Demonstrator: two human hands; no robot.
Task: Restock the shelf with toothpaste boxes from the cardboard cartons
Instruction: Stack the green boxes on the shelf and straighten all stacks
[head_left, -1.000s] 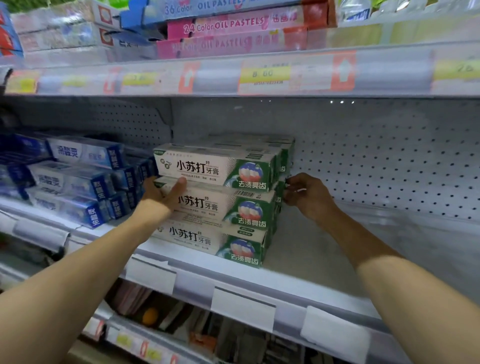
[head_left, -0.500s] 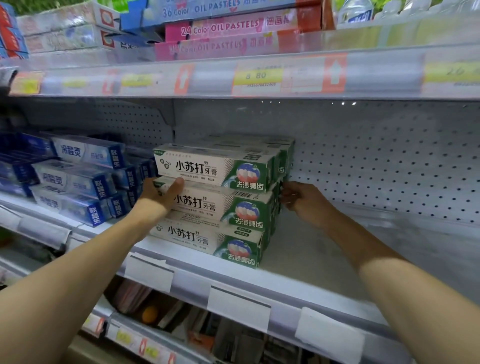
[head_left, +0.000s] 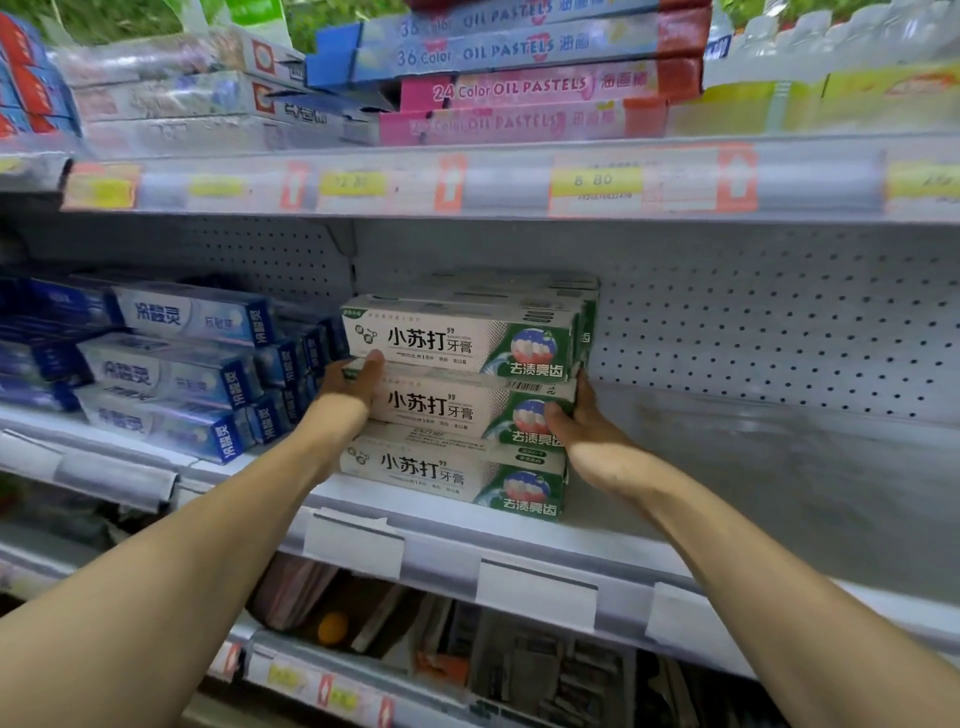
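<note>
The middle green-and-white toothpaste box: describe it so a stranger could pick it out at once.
Find the shelf under the oil pastels; right of the blue toothpaste boxes stands a green-and-white stack three boxes high. The middle box is the one with the left hand at its left end and the right hand at its right end, unlike the boxes above and below.
</note>
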